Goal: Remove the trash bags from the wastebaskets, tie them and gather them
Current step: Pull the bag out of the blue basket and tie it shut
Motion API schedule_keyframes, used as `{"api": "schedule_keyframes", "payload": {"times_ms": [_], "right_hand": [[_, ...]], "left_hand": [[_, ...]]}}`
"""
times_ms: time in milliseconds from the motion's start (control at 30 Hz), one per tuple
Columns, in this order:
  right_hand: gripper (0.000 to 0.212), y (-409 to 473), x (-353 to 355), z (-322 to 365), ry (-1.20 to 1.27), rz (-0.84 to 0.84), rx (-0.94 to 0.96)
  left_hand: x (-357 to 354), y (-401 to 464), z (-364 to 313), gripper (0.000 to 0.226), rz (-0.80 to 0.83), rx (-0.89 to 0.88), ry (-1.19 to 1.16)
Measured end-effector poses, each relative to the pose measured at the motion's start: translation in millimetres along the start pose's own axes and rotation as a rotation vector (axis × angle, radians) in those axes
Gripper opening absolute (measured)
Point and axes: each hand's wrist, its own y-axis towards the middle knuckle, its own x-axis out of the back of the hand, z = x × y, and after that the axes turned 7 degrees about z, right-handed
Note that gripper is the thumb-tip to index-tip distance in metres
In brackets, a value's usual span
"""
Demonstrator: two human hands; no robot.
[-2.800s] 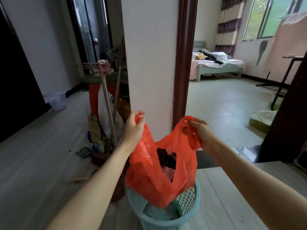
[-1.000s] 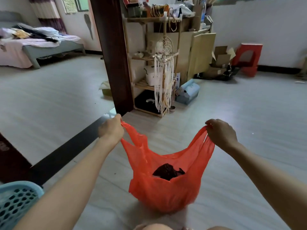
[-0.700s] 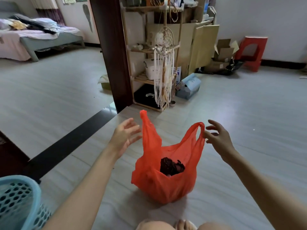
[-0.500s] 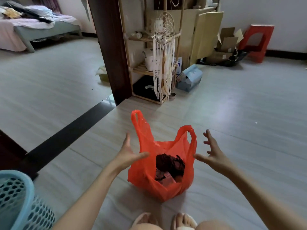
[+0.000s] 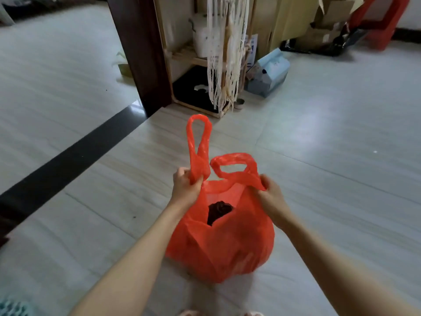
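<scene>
head view: the red trash bag sits on the pale tiled floor, near and centre, its mouth open on dark rubbish inside. the left hand grips the base of the left handle loop, which stands upright. the right hand pinches the base of the right handle loop, which leans left. far behind stand a wooden shelf with hanging white fringe, a pale blue box and a red stool. a corner of a blue wastebasket shows near left.
</scene>
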Motion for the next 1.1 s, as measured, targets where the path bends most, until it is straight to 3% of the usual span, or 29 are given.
{"api": "schedule_keyframes", "payload": {"times_ms": [33,100,167,233,300,367,467,533,600,633,733,833,1033,1100], "right_hand": [[0.010,7.5,-2.1,-1.9,0.141,-0.088,-0.046],[0.015,23.9,0.0,-12.3,0.345,-0.259,-0.135],[0.016,35.7,8.8,-31.6,0.328,-0.419,-0.201],[0.023,39.7,13.3,-55.7,0.266,-0.510,-0.258],[0.028,37.2,9.9,-72.9,0.222,-0.544,-0.306],[0.033,34.3,5.3,-77.9,0.220,-0.536,-0.331],[0.031,31.0,8.9,-68.1,0.608,-0.353,-0.349],[0.029,24.0,16.9,-61.0,0.790,-0.105,-0.311],[0.010,15.7,16.9,-59.2,0.716,0.049,-0.272],[0.004,12.7,16.4,-61.0,0.616,0.051,-0.264],[0.012,11.2,12.9,-65.2,0.229,-0.051,-0.233],[0.013,11.6,5.9,-69.5,0.286,-0.177,-0.251],[0.020,7.6,-11.8,-85.0,0.271,-0.243,-0.335],[0.022,5.2,-15.1,-86.3,0.319,-0.288,-0.359]], "left_hand": [[-2.8,5.7,0.4,0.018,-0.019,0.053,-0.140],[-6.4,18.9,9.7,0.031,-0.001,0.193,-0.483],[-5.4,24.6,22.5,0.042,-0.065,0.282,-0.727],[-5.2,24.1,38.7,0.039,-0.174,0.334,-0.767],[-6.8,18.1,50.2,0.037,-0.161,0.401,-0.773],[-7.3,11.6,56.3,0.033,-0.061,0.486,-0.923],[0.8,2.2,54.8,0.014,0.062,0.404,-1.104],[6.9,-1.2,60.4,0.036,0.113,0.340,-0.978],[8.1,-5.9,70.1,0.041,0.151,0.292,-0.686],[7.6,-8.3,76.1,0.041,0.166,0.277,-0.563],[3.9,-12.9,88.8,0.021,0.125,0.242,-0.375],[-4.1,-12.2,92.3,0.014,-0.050,0.208,-0.287],[-18.5,-7.3,62.9,0.046,0.071,0.311,-1.008],[-22.8,-6.1,57.7,0.052,0.065,0.376,-1.115]]}}
